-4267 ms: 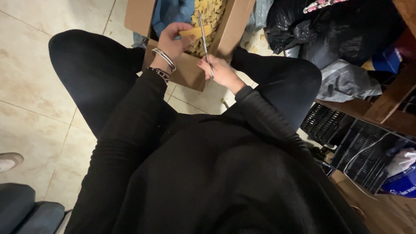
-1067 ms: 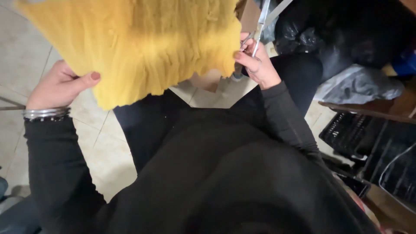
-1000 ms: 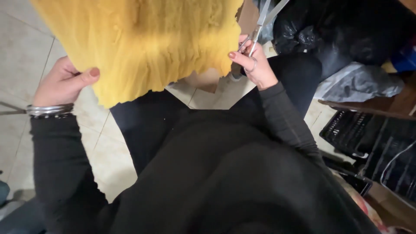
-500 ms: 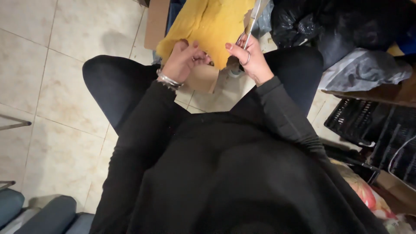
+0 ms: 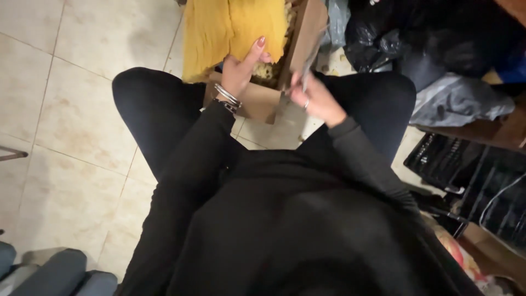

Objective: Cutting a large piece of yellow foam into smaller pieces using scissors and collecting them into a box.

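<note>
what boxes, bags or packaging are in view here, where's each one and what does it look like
Cardboard box: on the floor between the knees, brown, open flaps, yellow cloth in it held by the left hand.
Black plastic bag: upper right, glossy, crumpled.
Grey plastic bag: right, below the black one, soft and wrinkled.
Brown box corner: lower right edge, partly hidden.
No screens or signs visible.

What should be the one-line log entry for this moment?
left hand: grips yellow cloth | right hand: holds scissors | cardboard box: between knees
</note>
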